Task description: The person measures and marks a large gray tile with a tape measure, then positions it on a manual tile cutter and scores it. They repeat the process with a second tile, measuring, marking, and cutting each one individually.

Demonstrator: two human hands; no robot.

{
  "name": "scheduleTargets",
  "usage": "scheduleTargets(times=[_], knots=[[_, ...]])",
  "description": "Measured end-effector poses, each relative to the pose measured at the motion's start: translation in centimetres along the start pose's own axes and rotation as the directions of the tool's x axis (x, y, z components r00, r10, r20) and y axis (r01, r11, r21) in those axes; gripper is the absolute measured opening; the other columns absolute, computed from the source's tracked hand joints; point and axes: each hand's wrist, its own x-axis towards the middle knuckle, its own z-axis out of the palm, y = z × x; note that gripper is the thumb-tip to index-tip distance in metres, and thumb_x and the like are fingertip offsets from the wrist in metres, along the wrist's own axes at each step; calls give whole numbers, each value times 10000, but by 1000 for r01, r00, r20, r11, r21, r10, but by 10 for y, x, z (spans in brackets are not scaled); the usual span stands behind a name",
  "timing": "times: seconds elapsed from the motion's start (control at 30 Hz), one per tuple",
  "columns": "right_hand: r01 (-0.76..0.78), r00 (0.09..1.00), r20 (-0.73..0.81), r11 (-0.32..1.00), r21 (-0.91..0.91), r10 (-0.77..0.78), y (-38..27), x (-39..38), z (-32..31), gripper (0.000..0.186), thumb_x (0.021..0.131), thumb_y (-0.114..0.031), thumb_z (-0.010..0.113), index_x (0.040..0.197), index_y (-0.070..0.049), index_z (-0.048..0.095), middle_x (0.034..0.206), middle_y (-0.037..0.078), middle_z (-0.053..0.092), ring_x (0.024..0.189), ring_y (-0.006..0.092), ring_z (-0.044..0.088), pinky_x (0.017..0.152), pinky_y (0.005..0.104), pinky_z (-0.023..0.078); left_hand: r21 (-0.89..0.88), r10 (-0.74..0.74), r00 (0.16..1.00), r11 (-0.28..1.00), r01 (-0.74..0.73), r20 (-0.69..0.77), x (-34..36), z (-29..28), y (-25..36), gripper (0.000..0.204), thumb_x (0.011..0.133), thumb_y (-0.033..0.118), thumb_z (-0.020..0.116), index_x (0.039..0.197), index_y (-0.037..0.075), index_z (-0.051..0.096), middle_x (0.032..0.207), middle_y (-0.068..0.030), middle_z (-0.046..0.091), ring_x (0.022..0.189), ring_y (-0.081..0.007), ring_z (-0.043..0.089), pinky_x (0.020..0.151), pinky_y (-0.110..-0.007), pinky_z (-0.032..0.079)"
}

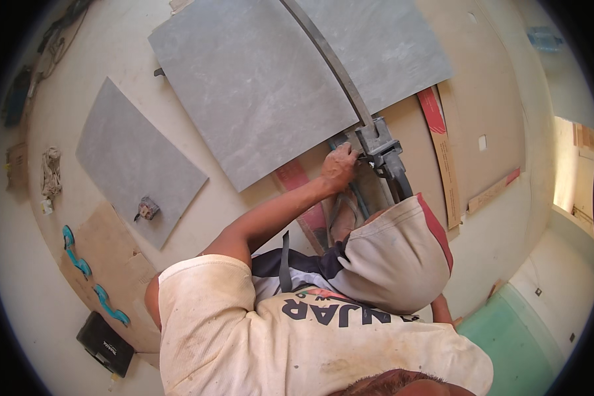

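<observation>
large grey stone-look floor tile (pixel 257 92) flat on the floor under the long grey rail tile cutter (pixel 376 142) | judged heavy, stiff, brittle; grip by opposite edges | left hand (pixel 340 166) fingers clenched on cutter handle | right hand hidden, cannot tell

Left hand (pixel 340 166) grips tile cutter (pixel 379 148) on grey tile (pixel 257 86)
</observation>
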Motion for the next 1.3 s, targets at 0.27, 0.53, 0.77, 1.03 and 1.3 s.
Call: scheduleTargets(times=[0.27, 0.53, 0.77, 1.03, 1.3], knots=[[-76, 981, -151, 957, 279, 122, 9, -9, 18, 482, 833, -306, 706, 1190, -42, 519, 983, 200, 644, 907, 326, 635, 824, 403, 490, -5, -127, 991, 992, 127, -50, -12, 12, 17, 243, 810, 158, 668, 1003, 36, 585, 964, -176, 558, 926, -356, 621, 749, -445, 537], [101, 954, -299, 927, 361, 13, 18, -30, 11, 261, 863, -219, 669, 1017, -25, 587, 854, 177, 650, 775, 244, 627, 759, 366, 492, 134, -107, 993, 985, 111, -42, -20, 21, 32, 249, 820, 195, 664, 1002, 39, 598, 955, -178, 568, 882, -347, 627, 692, -459, 539], [234, 952, -275, 893, 384, -131, -10, -21, 14, 434, 821, -210, 715, 1188, -6, 604, 1019, 135, 698, 925, 190, 646, 854, 320, 493, 122, -162, 987, 979, 161, -3, -32, 46, 38, 259, 869, 232, 623, 992, 6, 591, 923, -190, 624, 831, -353, 659, 691, -463, 540], [187, 981, -156, 774, 605, -115, -2, 7, 32, 402, 917, -291, 619, 1212, -18, 600, 1051, 129, 680, 955, 168, 623, 859, 346, 489, 101, -182, 982, 977, 186, -43, -34, 57, 30, 211, 923, 212, 568, 963, 5, 570, 924, -195, 642, 823, -364, 671, 697, -463, 546], [163, 986, -118, 764, 625, -113, 0, 24, 37, 388, 925, -309, 606, 1182, -18, 597, 999, 120, 665, 906, 165, 617, 820, 344, 485, 70, -206, 975, 975, 212, -81, -29, 61, 23, 202, 942, 205, 549, 954, 4, 567, 919, -226, 644, 803, -406, 665, 698, -480, 539]])
